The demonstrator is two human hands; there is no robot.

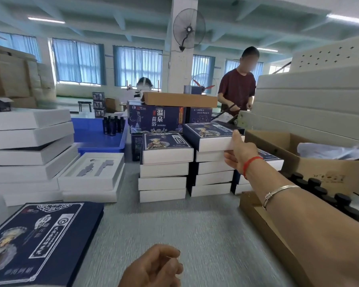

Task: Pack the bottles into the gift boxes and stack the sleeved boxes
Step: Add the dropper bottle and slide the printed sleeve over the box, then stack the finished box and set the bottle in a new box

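The sleeved box (212, 136) sits on top of the middle stack (211, 170), and the right hand (239, 154) has it by the near right corner — thumb up along the white end, fingers curled underneath as far as I can tell. Looks like it's being set down and squared up with the boxes below, since it sits a bit crooked to them.

The stack to the left (164, 168) is a touch lower, with its top box lined up neatly, so I'd guess the piles are being kept level so nothing tips.

The left hand (153, 268) hangs low over the table (174, 224), fingers loosely curled and holding nothing — just waiting for the next piece, I reckon.

Everything's laid out within reach: an empty sleeve (37, 241) lies flat at the near left, an open white box (93, 172) with its moulded insert showing sits just beyond, and the dark-capped bottles (327, 195) stand in the cardboard tray (278, 235) under the right forearm. Plain white boxes (29, 150) are piled far left.
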